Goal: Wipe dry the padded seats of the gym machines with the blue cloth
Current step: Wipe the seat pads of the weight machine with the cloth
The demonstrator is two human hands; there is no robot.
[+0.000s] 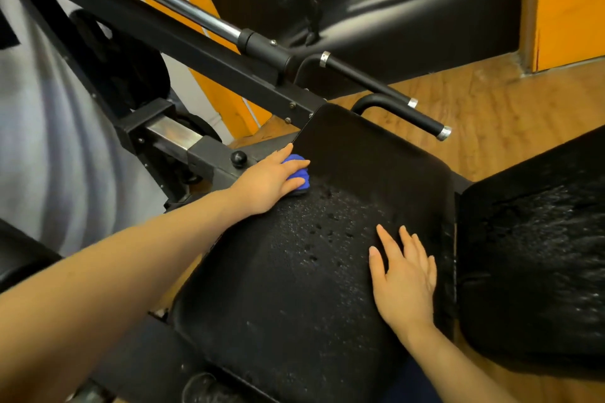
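Blue cloth (296, 173), soft and bunched, sits gripped under the left hand (268, 181) at the wet padded seat (294, 255) edge. Right hand (404, 275) lies flat, fingers straight, on the seat.

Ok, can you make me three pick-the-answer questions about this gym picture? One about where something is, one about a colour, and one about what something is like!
1. Where is the cloth?
A. on the floor
B. under the left hand, at the seat's far left edge
C. hanging on the handle

2. What colour is the cloth?
A. blue
B. yellow
C. white

3. What is the padded seat like?
A. fully dry
B. torn open
C. speckled with water droplets

Answers: 1 B, the left hand presses it onto the seat there. 2 A, blue shows between the fingers. 3 C, droplets glisten across the pad, where the right hand rests flat.
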